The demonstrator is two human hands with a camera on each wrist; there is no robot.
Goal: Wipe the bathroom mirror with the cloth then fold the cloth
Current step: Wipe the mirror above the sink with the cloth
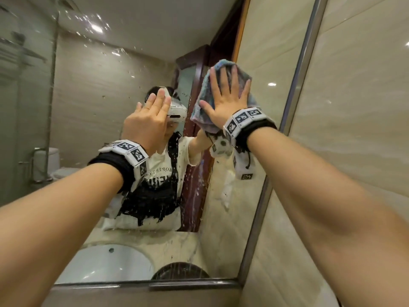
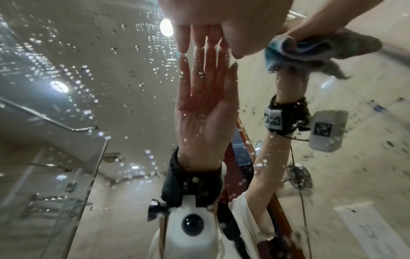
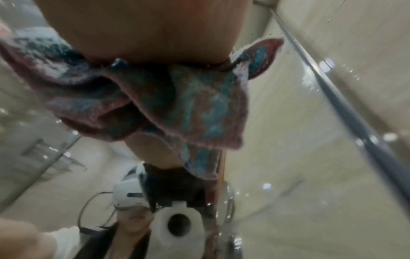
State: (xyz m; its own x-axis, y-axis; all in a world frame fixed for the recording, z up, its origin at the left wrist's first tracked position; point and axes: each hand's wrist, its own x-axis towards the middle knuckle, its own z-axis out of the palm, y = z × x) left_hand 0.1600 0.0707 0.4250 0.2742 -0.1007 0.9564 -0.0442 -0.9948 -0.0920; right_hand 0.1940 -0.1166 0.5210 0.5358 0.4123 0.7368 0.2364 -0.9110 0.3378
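Head view: crumpled blue-and-pink cloth [image 1: 223, 94], long axis upright, is pressed flat-fingered by right hand [image 1: 228, 103] onto mirror [image 1: 99, 89]; left hand [image 1: 148, 120] is held open.

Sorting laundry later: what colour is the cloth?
Blue and mauve-pink stripes on the cloth; right wrist view shows it best.

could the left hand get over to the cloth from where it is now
Probably yes. The left hand lies flat and empty on the mirror, beside the cloth under the right hand, with only wet glass between them.
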